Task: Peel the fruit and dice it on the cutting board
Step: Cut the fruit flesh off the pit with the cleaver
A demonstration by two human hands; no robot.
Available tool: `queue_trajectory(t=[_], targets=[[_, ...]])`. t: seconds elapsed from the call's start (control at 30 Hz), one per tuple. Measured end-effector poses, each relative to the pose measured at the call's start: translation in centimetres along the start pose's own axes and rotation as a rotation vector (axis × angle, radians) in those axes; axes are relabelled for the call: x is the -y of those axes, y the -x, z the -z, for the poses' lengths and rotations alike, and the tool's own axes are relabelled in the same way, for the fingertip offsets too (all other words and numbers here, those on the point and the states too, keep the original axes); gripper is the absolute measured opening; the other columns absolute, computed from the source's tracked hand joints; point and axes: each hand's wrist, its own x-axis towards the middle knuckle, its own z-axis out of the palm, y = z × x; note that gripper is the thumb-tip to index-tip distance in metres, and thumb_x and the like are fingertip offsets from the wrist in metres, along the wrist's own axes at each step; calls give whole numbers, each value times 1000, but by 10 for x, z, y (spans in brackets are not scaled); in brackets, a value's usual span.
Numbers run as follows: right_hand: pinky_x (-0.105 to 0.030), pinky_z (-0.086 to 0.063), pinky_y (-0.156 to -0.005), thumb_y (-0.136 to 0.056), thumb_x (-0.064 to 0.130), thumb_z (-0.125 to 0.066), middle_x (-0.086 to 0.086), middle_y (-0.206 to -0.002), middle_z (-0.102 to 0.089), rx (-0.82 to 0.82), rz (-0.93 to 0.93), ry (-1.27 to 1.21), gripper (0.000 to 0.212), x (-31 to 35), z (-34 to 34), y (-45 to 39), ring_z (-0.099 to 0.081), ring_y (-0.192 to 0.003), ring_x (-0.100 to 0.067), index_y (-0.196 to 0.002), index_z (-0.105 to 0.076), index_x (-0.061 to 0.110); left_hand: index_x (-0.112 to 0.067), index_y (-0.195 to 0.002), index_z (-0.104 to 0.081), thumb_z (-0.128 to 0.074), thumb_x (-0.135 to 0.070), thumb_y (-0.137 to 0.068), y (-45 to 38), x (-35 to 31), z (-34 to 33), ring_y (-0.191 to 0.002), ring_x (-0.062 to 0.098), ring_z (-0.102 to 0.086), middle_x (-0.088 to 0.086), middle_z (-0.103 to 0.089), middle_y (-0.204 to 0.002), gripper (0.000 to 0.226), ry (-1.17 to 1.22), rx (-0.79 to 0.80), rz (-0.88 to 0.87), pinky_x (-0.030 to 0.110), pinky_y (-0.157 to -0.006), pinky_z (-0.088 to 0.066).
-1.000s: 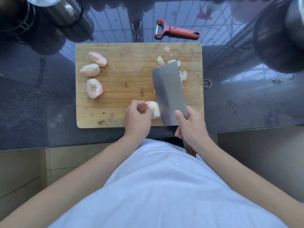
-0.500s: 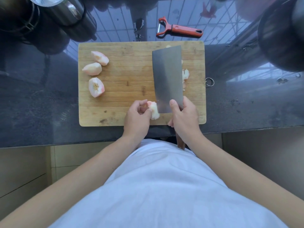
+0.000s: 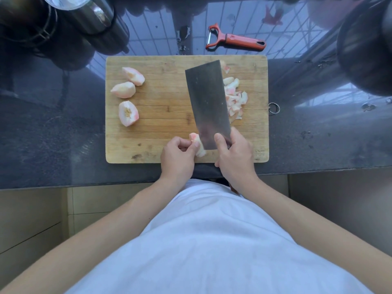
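A wooden cutting board point(image 3: 165, 128) lies on the dark counter. My left hand point(image 3: 178, 157) pinches a peeled peach piece point(image 3: 198, 145) near the board's front edge. My right hand point(image 3: 235, 158) grips a cleaver point(image 3: 209, 105) by its handle, with the forefinger on the blade's flat. The blade lies against the right side of the held piece. Three peeled peach wedges point(image 3: 127, 92) sit on the board's left part. A heap of cut peach bits point(image 3: 234, 98) lies to the right of the blade, partly hidden by it.
A red peeler point(image 3: 235, 41) lies on the counter beyond the board. A steel pot point(image 3: 84, 13) stands at the back left and a dark pan point(image 3: 364, 49) at the right. The counter's front edge point(image 3: 84, 183) runs just below the board.
The cleaver swung forward over the board and has come back down beside the held piece. More cut bits now lie to the right of the blade. The left hand has kept its hold.
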Motion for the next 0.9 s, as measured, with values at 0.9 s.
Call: queue_trajectory(t=[0.9], targets=[[-48,-47,-61,-100,27,-55,-4,-64,-59,11,70,192,27,14,11,-4,-55,-63,-28,-81,-51,9,-12,-79,-73,-80,-28,-91,-6,-13,1,-86,17,-67,-2,-74,-83,22,-66,44,10,24,-70,-46]])
